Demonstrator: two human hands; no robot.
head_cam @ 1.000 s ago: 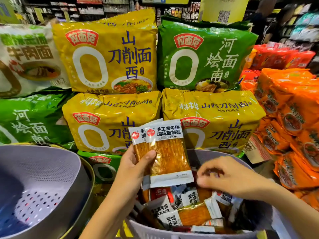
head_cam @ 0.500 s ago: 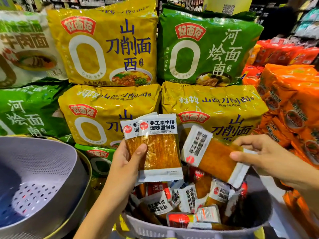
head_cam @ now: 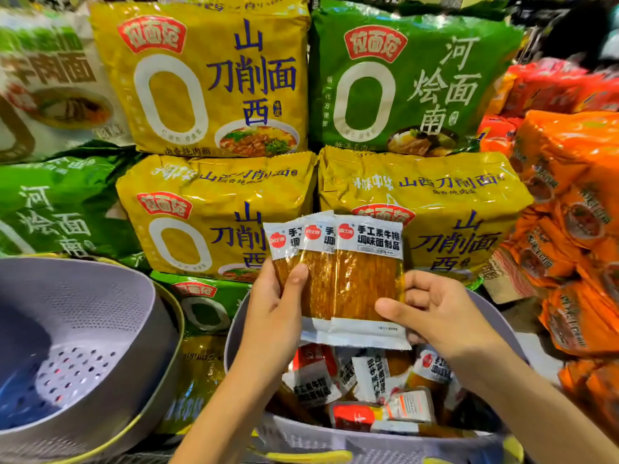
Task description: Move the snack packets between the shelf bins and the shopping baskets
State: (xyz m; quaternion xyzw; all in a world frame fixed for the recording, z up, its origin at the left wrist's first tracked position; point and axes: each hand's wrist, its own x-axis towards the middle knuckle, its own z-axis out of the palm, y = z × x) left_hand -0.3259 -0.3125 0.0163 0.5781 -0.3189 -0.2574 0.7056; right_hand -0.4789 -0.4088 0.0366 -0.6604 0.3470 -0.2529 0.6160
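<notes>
Right now our left hand (head_cam: 274, 316) grips a fan of three snack packets (head_cam: 351, 272), thumb across the front and fingers out of sight behind. Our right hand (head_cam: 442, 313) pinches the fan's lower right edge, thumb on the front packet. The fan hangs upright just above the right basket (head_cam: 231, 329), where more such packets lie in a heap. The left basket (head_cam: 83, 313) sits beside it, and noodle bags (head_cam: 217, 212) are stacked on the shelf behind. We judge slipping the main risk. The glossy wrappers only partly overlap, so if the right hand lets go before the left thumb pins all three, the front one could slide out and fall.
</notes>
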